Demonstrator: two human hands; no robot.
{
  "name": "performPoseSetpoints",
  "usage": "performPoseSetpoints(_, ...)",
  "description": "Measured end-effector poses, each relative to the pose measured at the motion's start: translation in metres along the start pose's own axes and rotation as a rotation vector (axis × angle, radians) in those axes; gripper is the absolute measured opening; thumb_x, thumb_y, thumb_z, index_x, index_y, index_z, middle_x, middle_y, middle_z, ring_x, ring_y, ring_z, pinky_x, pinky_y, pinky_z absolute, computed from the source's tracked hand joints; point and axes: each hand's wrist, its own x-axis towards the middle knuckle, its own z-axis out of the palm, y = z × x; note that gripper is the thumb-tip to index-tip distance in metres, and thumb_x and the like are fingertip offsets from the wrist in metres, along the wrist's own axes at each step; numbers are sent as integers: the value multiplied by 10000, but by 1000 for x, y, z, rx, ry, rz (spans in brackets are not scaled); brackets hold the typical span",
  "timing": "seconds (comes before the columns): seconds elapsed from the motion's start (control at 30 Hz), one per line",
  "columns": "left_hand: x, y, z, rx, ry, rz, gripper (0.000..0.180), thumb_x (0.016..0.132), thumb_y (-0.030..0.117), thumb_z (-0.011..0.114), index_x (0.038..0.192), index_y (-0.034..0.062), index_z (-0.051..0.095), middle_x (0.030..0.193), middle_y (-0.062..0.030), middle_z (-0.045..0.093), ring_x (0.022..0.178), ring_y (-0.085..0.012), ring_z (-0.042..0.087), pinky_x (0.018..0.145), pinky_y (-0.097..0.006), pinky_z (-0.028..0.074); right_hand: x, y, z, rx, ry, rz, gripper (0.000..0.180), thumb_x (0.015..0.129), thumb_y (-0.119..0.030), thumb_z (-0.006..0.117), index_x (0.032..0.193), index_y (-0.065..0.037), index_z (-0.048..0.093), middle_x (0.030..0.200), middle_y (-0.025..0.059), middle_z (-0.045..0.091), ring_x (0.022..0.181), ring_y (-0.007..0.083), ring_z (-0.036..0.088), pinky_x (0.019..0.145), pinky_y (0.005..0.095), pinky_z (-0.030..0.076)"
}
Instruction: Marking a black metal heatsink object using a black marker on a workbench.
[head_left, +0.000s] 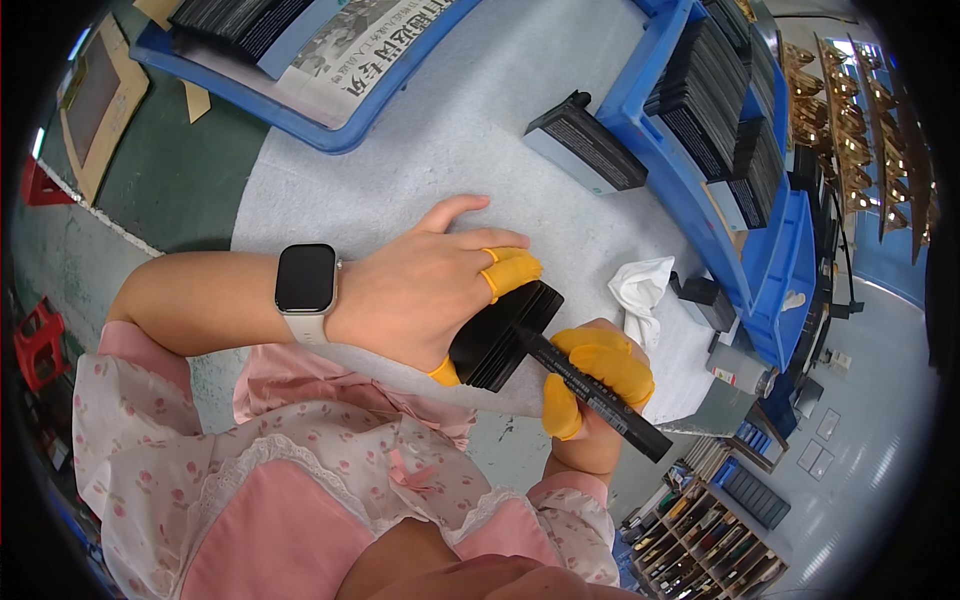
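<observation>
My left hand point(425, 285) is closed round a small stack of flat black pieces point(505, 340), gripping it between thumb and fingers; its index finger reaches out past the stack. Between the fingers of my right hand point(605, 362) is a black marker pen point(600, 396), slanted with its tip at the face of the stack; I cannot tell if the tip touches. Yellow finger cots cover some fingertips on both hands. A smartwatch point(306, 278) with a pale strap is on my left wrist. Both hands are above a light grey cloth point(330, 200) on the table.
At the upper left lies a blue tray point(345, 138) with newspaper and black stacks. On the right, a blue bin point(690, 235) holds many black pieces, and a separate black stack point(588, 145) stands beside it. A crumpled white cloth point(643, 290) and a bottle point(738, 370) lie nearer.
</observation>
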Motion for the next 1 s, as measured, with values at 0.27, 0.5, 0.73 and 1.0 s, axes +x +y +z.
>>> performPoseSetpoints(0.27,0,1,-4,-66,-2,-10,786,570,362,788,1208,-9,516,1208,-129,573,1287,-243,441,1111,-494,138,1,-3,1,104,-11,-8,302,686,-227,790,759,-12,591,740,100,576,638,195,545,577,281,429)
performPoseSetpoints(0.5,0,2,-3,-24,-9,-7,760,587,350,776,1205,-7,516,1207,-124,573,1281,-239,447,1111,-494,139,0,-1,2,128,-3,26,302,686,-221,787,765,-9,588,737,100,577,636,192,550,572,281,434)
performPoseSetpoints(0.73,0,1,-1,-74,59,14,737,605,385,769,1194,13,527,1203,-110,578,1274,-230,455,1110,-488,140,-8,-15,4,295,45,273,371,655,-269,806,774,9,591,744,114,587,631,191,568,568,268,458)
performPoseSetpoints(1.0,1,1,-2,-82,44,19,719,605,356,768,1190,17,525,1212,-110,569,1284,-231,443,1109,-495,141,-23,-6,3,338,76,307,466,637,-385,806,773,28,637,763,134,613,621,207,580,551,289,472)
